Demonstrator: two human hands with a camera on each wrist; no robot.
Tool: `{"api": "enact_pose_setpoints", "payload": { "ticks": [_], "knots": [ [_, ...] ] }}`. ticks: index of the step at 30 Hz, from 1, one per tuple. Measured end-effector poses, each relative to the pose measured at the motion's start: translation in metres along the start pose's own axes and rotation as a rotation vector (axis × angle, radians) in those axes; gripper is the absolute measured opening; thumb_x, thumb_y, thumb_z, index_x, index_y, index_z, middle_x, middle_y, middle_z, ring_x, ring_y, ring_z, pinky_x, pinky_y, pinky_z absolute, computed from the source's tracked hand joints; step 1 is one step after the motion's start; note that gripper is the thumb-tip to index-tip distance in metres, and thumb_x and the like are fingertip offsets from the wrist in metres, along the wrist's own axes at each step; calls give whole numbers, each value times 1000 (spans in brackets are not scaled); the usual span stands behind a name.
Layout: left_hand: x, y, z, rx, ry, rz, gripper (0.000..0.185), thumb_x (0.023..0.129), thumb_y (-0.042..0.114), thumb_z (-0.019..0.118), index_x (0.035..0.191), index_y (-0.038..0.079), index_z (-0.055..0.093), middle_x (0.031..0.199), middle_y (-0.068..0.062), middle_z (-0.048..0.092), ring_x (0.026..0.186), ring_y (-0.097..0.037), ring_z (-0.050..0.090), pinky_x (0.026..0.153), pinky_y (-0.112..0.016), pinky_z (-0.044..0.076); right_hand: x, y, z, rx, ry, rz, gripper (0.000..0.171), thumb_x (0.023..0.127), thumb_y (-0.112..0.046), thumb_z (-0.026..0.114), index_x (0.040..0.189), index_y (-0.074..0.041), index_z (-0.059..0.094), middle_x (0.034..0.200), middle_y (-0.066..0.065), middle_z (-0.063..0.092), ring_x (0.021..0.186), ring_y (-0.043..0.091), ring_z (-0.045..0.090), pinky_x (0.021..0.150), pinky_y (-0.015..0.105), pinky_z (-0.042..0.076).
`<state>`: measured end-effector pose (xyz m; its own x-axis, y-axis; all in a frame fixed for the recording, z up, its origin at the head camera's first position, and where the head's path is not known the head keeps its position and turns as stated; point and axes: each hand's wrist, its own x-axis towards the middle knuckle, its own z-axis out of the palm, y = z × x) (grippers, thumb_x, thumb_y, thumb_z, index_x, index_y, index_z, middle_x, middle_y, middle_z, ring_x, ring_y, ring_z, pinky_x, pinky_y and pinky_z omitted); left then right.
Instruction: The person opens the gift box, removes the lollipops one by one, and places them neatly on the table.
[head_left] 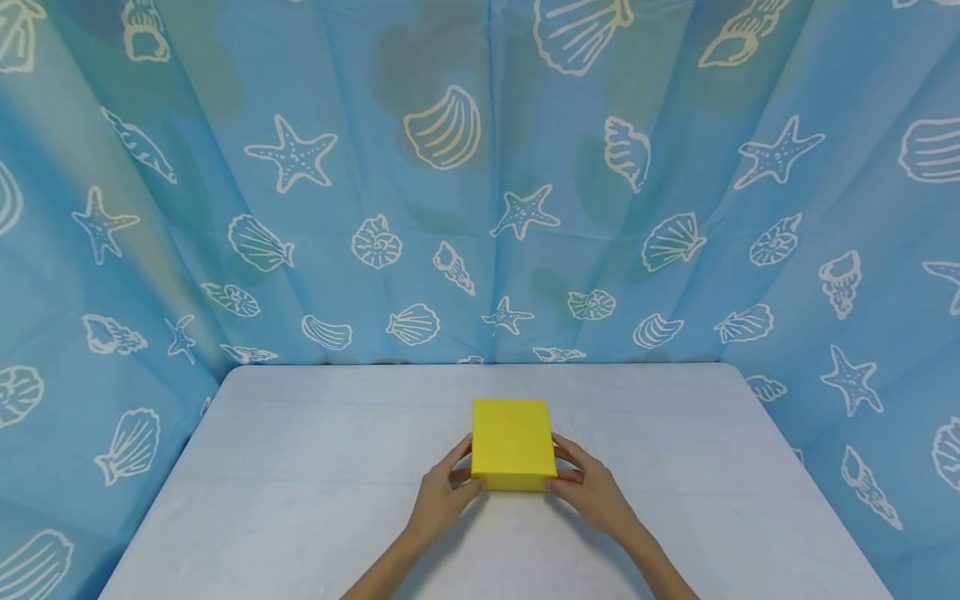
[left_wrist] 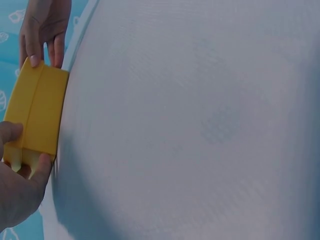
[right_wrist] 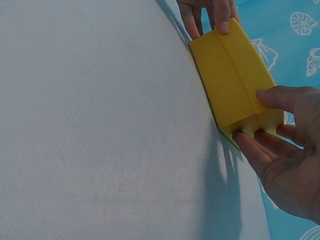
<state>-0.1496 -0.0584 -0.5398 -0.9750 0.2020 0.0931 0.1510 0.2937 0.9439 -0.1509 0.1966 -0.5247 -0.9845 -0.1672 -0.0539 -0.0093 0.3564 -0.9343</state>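
A yellow lidded box point(head_left: 512, 442) sits flat on the pale grey table point(head_left: 300, 467), near its middle. My left hand point(head_left: 457, 477) grips the box's left side close to the near corner, thumb at the front and fingers along the side. My right hand point(head_left: 572, 473) grips the right side the same way. In the left wrist view the box point(left_wrist: 37, 107) lies between my left hand point(left_wrist: 17, 190) and my right hand's fingers point(left_wrist: 42, 25). In the right wrist view my right hand point(right_wrist: 285, 155) holds the box point(right_wrist: 232, 80), its thumb on the lid, with my left hand point(right_wrist: 207, 12) at the far end.
A blue curtain point(head_left: 450, 208) printed with shells and starfish hangs round the table at the back and on both sides. The table's rounded far corners meet it. Bare tabletop point(right_wrist: 100, 125) stretches to either side of the box.
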Motion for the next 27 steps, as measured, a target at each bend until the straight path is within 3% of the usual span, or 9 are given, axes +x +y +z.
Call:
{"api": "enact_pose_setpoints", "payload": {
  "ticks": [17,27],
  "knots": [
    [-2,1,-3,-15,-1,12,71,91,8,71,154,7,37,150,-14,46,115,-31,62,91,-32,52,1,-1,1,2,-20,-21,71,88,-3,74,152,-9,42,144,25,49,112,33,65,83,28,55],
    [-2,2,-8,40,-18,59,71,91,10,71,153,2,37,152,-18,42,117,-35,60,92,-38,52,-2,2,7,-114,17,-62,80,86,-20,81,154,-14,39,154,15,41,116,31,62,87,30,54]
  ]
}}
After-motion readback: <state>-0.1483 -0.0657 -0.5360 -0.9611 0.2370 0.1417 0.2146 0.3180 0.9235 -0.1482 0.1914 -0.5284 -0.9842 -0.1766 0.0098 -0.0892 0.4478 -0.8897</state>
